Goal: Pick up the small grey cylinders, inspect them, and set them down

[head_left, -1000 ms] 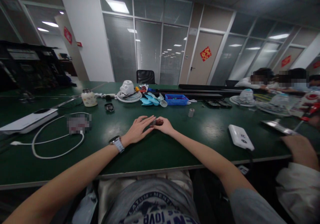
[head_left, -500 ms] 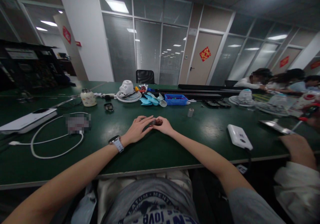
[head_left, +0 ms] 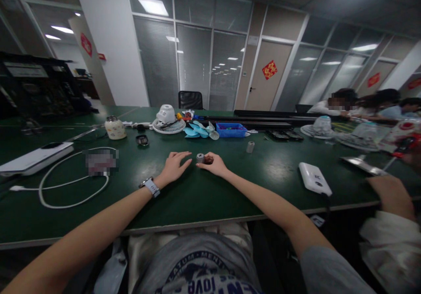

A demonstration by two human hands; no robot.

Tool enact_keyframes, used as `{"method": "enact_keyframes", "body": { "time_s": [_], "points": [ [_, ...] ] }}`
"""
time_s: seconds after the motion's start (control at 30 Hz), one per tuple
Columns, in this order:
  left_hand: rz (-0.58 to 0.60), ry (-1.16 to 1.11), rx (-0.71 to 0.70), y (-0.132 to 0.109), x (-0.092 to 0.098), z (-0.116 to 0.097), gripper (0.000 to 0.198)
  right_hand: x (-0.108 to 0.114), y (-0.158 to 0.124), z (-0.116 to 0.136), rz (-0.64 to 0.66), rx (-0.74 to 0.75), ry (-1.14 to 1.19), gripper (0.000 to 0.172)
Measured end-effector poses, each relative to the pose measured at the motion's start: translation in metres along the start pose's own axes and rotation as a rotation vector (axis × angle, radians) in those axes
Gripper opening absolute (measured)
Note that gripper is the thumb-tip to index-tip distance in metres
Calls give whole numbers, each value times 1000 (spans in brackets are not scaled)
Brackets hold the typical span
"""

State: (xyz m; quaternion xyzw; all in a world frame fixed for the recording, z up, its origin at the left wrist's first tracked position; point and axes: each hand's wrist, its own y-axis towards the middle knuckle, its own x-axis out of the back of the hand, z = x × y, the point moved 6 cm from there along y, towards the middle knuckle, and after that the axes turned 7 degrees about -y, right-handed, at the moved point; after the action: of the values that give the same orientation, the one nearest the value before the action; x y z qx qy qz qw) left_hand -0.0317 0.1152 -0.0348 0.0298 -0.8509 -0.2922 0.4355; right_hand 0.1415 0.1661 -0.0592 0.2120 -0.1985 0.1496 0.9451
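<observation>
On the green tabletop, a small grey metal cylinder [head_left: 200, 157] stands upright with a dark mark on its top. My right hand [head_left: 213, 164] has its thumb and curled fingers against the cylinder's right side and front; part of it is hidden by them. To the left, my left hand [head_left: 174, 167] is apart from the cylinder, fingers stretched out and thumb spread, holding nothing. A second, similar metal cylinder [head_left: 250, 147] stands farther right and touches neither hand.
A white fan part [head_left: 166, 115], light blue fan blades [head_left: 197, 130] and a blue tray [head_left: 231, 130] line the back. A white device [head_left: 315, 179] lies right, near another person's hand [head_left: 390, 191]. A white cable [head_left: 41, 189] loops at left beside a patterned bottle [head_left: 115, 128].
My left hand has drawn back leftward from the metal cylinder and opened, uncovering it. My right hand stays by the cylinder.
</observation>
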Motion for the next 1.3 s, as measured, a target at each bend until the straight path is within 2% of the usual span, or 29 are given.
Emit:
{"method": "enact_keyframes", "body": {
  "time_s": [0.1, 0.17, 0.4, 0.57, 0.77, 1.03, 1.3],
  "points": [
    [89, 63, 162, -2, -4, 18, 45, 1, 0, -1, 1, -20, -5, 40],
    [129, 102, 232, -4, -5, 23, 45, 1, 0, -1, 8, -33, -8, 40],
    [212, 126, 243, -7, -11, 21, 45, 2, -3, 2, 11, -45, -27, 40],
    [151, 82, 233, -7, -7, 18, 38, 1, -2, 0, 14, -45, -17, 40],
    [-1, -20, 192, -4, 3, 14, 33, 1, -1, -2, 19, -38, -24, 43],
    [33, -85, 181, -1, 2, 15, 50, 1, -2, 1, 20, -43, 1, 40],
    [0, -62, 207, -4, 10, 9, 50, 2, -3, 4, 26, -48, -26, 40]
  ]
}}
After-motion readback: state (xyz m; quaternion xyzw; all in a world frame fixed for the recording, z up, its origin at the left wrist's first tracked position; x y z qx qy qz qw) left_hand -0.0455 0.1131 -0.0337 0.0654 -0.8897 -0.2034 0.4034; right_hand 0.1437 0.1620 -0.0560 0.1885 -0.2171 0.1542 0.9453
